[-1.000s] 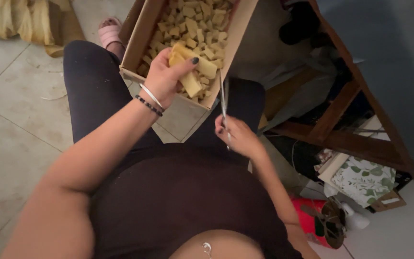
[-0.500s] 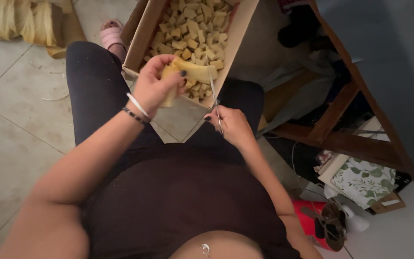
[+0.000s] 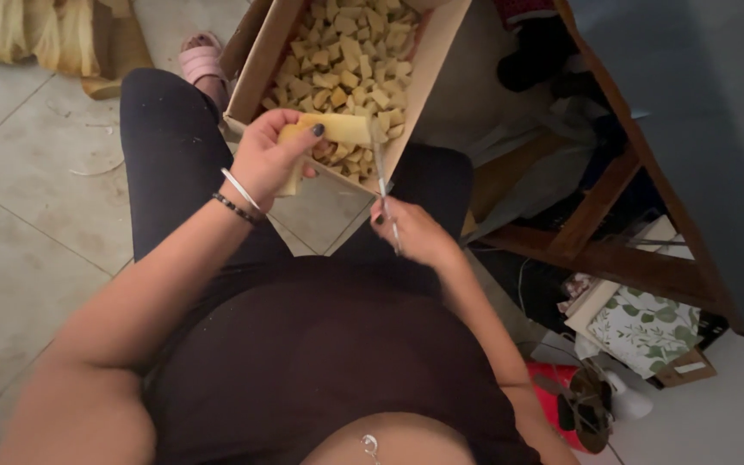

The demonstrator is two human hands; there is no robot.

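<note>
My left hand [image 3: 269, 159] grips a pale yellow strip [image 3: 337, 129] and holds it sideways over the near edge of a cardboard box [image 3: 256, 73]. The box rests on my knees and is full of several small yellow cut pieces [image 3: 346, 60]. My right hand [image 3: 411, 231] holds scissors [image 3: 381, 168] upright, and their blades meet the free end of the strip. Two bracelets sit on my left wrist.
A tiled floor [image 3: 19, 224] lies to the left, with a pile of straw-coloured material [image 3: 36, 34] at the top left. A pink sandal [image 3: 200, 62] shows beside the box. A wooden table frame [image 3: 613, 224], a leaf-patterned box [image 3: 647, 327] and a red object [image 3: 561, 387] crowd the right.
My left hand lifted the yellow strip out of the box and turned it sideways. The scissors in my right hand moved up to the strip's end.
</note>
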